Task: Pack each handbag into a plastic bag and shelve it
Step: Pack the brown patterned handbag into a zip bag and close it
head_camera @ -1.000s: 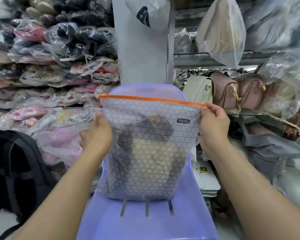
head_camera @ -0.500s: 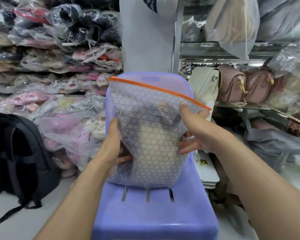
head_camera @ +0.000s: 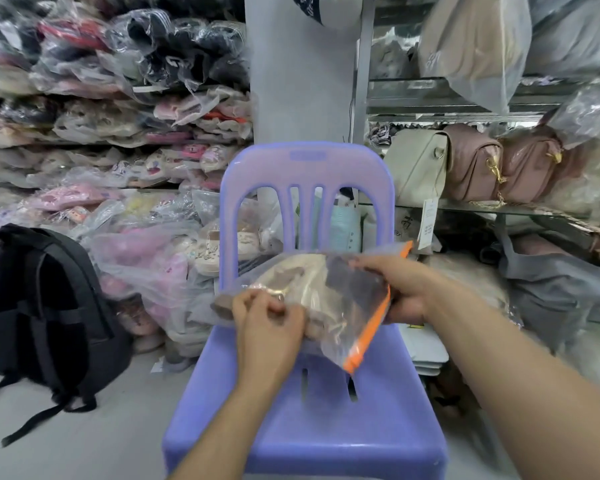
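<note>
Both hands (head_camera: pixel 271 320) (head_camera: pixel 400 289) grip the bagged handbag (head_camera: pixel 312 282) over the chair (head_camera: pixel 326 427), shelf (head_camera: pixel 465 206) beyond.

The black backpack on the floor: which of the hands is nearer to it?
Left. The left hand grips the plastic bag on the side toward the black backpack; the right hand is beyond it.

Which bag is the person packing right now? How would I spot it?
Find the purple plastic chair in the middle of the room. Just above its seat, the left hand and right hand hold a clear plastic zip bag with a cream and brown handbag inside. Unlike the other wrapped bags around, it has a bright orange zip strip.
</note>
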The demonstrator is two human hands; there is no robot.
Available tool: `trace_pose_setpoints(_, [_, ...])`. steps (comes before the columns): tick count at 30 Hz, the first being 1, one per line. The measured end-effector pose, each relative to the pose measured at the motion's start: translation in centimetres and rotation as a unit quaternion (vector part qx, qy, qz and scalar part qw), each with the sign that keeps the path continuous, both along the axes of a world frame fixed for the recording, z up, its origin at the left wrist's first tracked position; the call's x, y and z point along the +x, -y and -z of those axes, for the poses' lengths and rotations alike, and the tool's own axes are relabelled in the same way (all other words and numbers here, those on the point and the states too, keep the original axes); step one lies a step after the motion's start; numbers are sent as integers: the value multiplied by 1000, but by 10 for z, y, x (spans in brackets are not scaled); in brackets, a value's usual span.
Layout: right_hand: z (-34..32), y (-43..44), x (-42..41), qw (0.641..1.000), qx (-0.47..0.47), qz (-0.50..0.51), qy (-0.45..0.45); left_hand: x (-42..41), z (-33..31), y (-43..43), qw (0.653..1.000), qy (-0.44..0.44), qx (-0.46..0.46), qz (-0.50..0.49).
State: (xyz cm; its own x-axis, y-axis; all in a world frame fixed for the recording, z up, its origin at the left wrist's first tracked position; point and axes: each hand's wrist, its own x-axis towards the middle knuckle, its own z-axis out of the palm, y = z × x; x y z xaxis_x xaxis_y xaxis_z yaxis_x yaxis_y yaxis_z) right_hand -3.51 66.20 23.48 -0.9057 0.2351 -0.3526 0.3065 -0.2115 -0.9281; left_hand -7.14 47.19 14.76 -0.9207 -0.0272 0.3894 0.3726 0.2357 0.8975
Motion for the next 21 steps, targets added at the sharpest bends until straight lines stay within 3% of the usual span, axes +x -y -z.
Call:
trace_pose_setpoints(2, [16,-7,-3,998,46,31,-5,10,23,-3,1000,13,-2,-6])
trace_pose_setpoints(4, [25,-12,-2,995,67,67,-32,11,32,-11,996,50,55,-57])
trace_pose_setpoints(7, [36,-16,-1,988,92,104,-59,1,18,-14,945,238,187,-122])
trace_pose_setpoints(9, [44,-17,0,987,96,111,-60,-17,21,-12,920,308,215,-109])
trace_pose_setpoints(14, [58,-22,1,981,112,122,-99,-26,33,-17,900,336,252,-114])
trace_pose_setpoints(18, [48,-22,-2,971,67,157,-167,-29,33,-20,832,359,417,-71])
trace_pose_setpoints(21, [34,-21,-4,960,38,180,-211,-23,23,-25,797,340,498,37])
